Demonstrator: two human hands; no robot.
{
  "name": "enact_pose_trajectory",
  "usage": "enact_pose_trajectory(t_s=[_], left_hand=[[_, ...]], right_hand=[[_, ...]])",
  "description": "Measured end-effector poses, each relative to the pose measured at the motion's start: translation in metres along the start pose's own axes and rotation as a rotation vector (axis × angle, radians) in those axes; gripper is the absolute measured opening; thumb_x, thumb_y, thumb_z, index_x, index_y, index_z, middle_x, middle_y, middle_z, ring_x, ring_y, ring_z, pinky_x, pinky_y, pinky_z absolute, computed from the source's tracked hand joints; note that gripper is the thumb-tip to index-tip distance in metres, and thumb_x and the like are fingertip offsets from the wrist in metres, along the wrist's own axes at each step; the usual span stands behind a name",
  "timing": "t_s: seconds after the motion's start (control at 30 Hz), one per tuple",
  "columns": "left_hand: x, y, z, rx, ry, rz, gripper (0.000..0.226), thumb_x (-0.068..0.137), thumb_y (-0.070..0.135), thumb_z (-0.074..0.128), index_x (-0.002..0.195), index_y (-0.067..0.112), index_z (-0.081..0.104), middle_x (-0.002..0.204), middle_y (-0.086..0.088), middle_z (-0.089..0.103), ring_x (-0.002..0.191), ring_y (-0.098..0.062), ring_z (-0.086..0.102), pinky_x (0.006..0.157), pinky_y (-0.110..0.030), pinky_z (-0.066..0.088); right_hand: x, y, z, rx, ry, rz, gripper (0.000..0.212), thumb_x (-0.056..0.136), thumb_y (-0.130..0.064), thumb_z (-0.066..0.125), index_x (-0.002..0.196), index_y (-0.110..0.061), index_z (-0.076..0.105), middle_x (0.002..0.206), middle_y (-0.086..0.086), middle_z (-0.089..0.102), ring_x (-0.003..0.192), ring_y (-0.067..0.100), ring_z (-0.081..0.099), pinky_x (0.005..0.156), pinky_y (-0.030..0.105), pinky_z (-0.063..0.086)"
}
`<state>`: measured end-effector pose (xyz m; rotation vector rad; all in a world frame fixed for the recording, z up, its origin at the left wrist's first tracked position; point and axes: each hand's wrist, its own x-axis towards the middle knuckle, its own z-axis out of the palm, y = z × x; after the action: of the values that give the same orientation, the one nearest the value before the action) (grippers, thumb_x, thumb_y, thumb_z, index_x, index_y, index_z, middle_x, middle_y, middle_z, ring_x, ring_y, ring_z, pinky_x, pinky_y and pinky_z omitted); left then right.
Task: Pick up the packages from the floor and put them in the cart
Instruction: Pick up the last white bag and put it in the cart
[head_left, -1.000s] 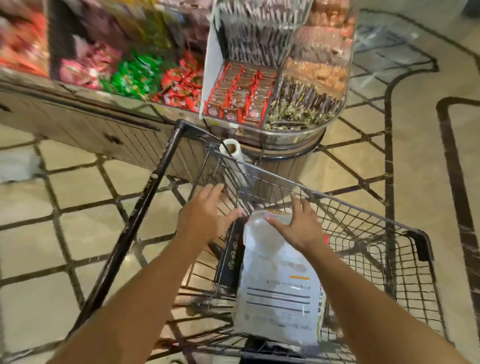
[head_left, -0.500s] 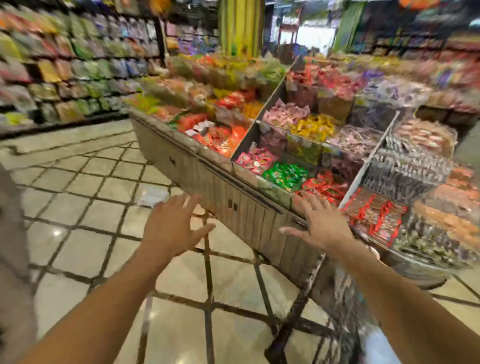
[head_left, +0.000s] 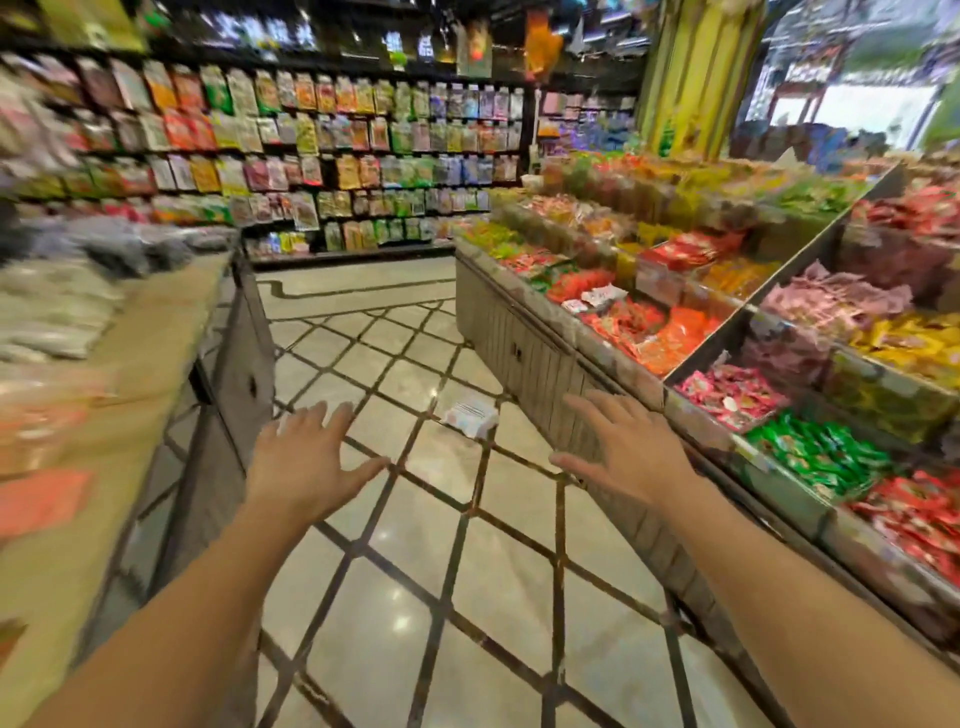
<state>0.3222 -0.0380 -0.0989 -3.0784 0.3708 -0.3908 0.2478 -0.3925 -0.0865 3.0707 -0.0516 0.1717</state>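
A small white package (head_left: 470, 417) lies on the tiled floor in the aisle, close to the base of the right display counter. My left hand (head_left: 306, 462) is stretched forward, palm down, fingers spread, holding nothing; a bit of something white shows just past its fingertips. My right hand (head_left: 623, 449) is also out in front, palm down and empty, slightly right of the package and nearer to me. The package sits between and beyond both hands. The cart is out of view.
A long display counter (head_left: 524, 358) full of candy bins runs along the right. Another counter (head_left: 228, 374) with goods stands on the left. Shelves of snack bags (head_left: 337, 156) line the back wall. The tiled aisle floor (head_left: 415, 597) runs between the counters.
My view has swung left from the cart to the aisle. Both hands left the white bag in the cart and are now held out empty over the floor.
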Motion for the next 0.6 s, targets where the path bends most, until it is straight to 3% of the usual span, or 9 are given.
enact_pose_trajectory(t_s=[0.27, 0.4, 0.6], left_hand=[[0.153, -0.018, 0.048, 0.02, 0.015, -0.003, 0.094, 0.086, 0.086, 0.034, 0.155, 0.023, 0.043, 0.151, -0.007, 0.056, 0.139, -0.028, 0.05, 0.112, -0.05, 0.039], [0.244, -0.007, 0.062, -0.043, 0.044, 0.012, 0.094, 0.088, 0.085, 0.037, 0.157, 0.022, 0.041, 0.157, -0.008, 0.049, 0.143, -0.029, 0.046, 0.114, -0.051, 0.038], [0.359, -0.013, 0.094, -0.096, 0.059, 0.037, 0.1, 0.084, 0.089, 0.029, 0.155, 0.02, 0.044, 0.152, -0.008, 0.055, 0.14, -0.029, 0.05, 0.111, -0.052, 0.043]], right_hand=[[0.182, 0.011, 0.046, -0.002, 0.036, -0.005, 0.099, 0.084, -0.094, 0.031, 0.165, -0.039, 0.016, 0.172, 0.0, 0.025, 0.155, 0.029, 0.028, 0.12, 0.051, 0.034], [0.28, 0.02, 0.054, 0.054, 0.036, -0.004, 0.099, 0.085, -0.093, 0.033, 0.166, -0.039, 0.014, 0.173, 0.0, 0.023, 0.156, 0.029, 0.027, 0.118, 0.051, 0.036], [0.397, 0.013, 0.066, 0.11, 0.02, -0.008, 0.096, 0.087, -0.089, 0.037, 0.165, -0.037, 0.016, 0.172, 0.001, 0.025, 0.154, 0.03, 0.029, 0.116, 0.051, 0.036]])
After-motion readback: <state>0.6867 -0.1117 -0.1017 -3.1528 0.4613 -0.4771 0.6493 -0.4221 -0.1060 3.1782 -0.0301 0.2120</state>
